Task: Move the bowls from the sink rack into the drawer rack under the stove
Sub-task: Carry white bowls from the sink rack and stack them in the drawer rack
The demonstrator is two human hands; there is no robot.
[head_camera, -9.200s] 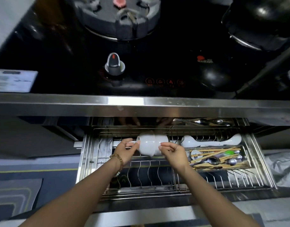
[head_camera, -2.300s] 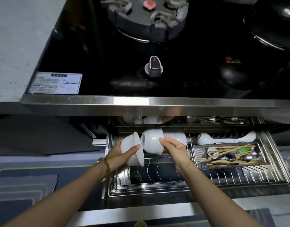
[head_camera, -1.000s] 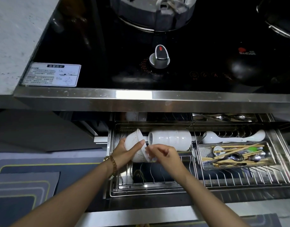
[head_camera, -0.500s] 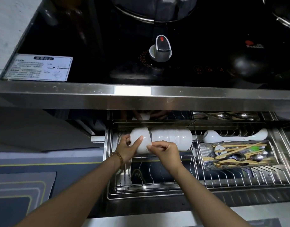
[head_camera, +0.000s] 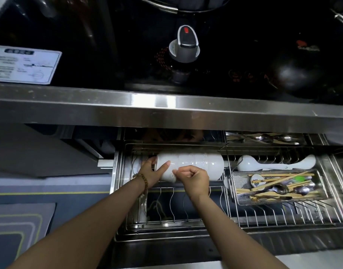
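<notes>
At centre frame, in the drawer rack [head_camera: 176,225], I am seating the end bowl [head_camera: 167,174] against the bowls [head_camera: 199,165] lying nested on their sides. My left hand [head_camera: 151,171] grips its rim; my right hand [head_camera: 194,177], fingers curled, pinches its lower edge. Next I should release gently. A second ago it was tilted, clear of the row.

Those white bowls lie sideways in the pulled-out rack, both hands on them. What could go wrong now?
1. The row of bowls lies on its side in the drawer rack. Once the left hand and right hand let go, the end bowl could roll or slip out and chip.
2. The stove's steel edge overhangs the rack, so lifting hands might knock it.
</notes>
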